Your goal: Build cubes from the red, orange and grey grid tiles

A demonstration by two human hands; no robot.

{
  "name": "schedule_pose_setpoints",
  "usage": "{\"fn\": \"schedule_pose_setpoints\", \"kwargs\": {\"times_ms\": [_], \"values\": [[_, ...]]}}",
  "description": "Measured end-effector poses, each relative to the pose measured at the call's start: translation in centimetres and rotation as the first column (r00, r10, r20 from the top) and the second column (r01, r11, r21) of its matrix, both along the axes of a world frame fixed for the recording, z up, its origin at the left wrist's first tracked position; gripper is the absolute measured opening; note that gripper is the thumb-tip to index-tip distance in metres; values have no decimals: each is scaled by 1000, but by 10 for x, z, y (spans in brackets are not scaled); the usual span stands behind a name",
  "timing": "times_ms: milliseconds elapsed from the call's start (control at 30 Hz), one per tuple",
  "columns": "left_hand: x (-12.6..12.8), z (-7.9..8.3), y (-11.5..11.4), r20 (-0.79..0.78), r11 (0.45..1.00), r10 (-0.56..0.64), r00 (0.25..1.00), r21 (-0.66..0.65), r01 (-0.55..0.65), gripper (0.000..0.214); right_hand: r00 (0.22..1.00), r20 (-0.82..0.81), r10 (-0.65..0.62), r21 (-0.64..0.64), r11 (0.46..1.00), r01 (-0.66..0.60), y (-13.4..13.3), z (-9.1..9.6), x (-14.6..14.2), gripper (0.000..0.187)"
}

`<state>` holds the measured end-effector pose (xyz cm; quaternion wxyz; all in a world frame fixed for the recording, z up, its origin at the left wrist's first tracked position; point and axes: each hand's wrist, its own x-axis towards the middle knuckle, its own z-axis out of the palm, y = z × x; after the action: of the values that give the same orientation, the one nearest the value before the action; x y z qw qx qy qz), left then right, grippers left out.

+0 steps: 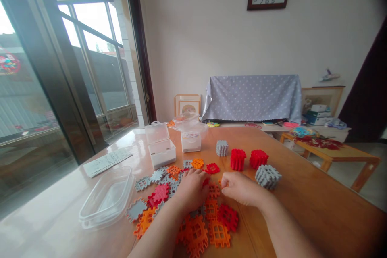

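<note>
Interlocking plastic tiles with notched edges, orange, red and grey, lie in a loose pile on the wooden table. Over the middle of the pile, my left hand [195,187] has its fingers bent down around a red tile [206,182], which is mostly hidden. My right hand [237,186] is closed just to the right of the pile; a bit of orange shows by its fingertips, but what it holds is unclear. Between the hands lies an orange window tile [213,190]. A red window tile [227,216] rests below my right hand.
Stacks of grey tiles [267,177] and red tiles [238,159] stand at the right. An empty clear tub [107,195] and a paper sheet [108,162] lie left. Behind the pile are an open lidded box [162,154] and another clear box [191,143].
</note>
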<state>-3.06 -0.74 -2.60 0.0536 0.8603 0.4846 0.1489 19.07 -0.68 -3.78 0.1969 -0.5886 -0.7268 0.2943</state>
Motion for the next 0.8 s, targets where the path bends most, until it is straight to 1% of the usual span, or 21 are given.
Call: {"fn": "schedule_pose_setpoints", "kwargs": {"times_ms": [67, 167, 200, 267, 333, 433, 600, 700, 800], "values": [[0, -1, -1, 16, 1000, -27, 1000, -7, 27, 26, 995, 21, 94, -44, 995, -93, -6, 5, 3, 21], [0, -6, -3, 12, 999, -51, 999, -17, 51, 29, 965, 79, 251, -111, 964, -242, -15, 13, 2, 41], [-1, -8, -2, 12, 998, -58, 998, -19, 58, 31, 956, 113, 272, -116, 959, -259, -17, 15, 0, 46], [-2, -13, -2, 20, 998, -63, 998, -27, 64, 38, 946, 190, 264, -99, 963, -249, -19, 16, -4, 51], [-3, -17, 0, 28, 997, -59, 998, -44, 61, 45, 937, 242, 252, -74, 968, -241, -20, 17, -7, 49], [-2, -20, 0, 27, 995, -71, 997, -62, 73, 50, 932, 254, 259, -43, 966, -257, -21, 15, -10, 44], [5, -16, -4, 27, 996, -70, 997, -59, 72, 53, 937, 215, 277, -55, 961, -271, -22, 15, -13, 39], [7, -15, -5, 20, 996, -65, 998, -60, 67, 50, 939, 168, 301, -71, 953, -293, -23, 14, -15, 33], [7, -18, -2, 19, 995, -66, 998, -74, 67, 43, 946, 40, 322, -124, 941, -315, -23, 13, -16, 25]]}}
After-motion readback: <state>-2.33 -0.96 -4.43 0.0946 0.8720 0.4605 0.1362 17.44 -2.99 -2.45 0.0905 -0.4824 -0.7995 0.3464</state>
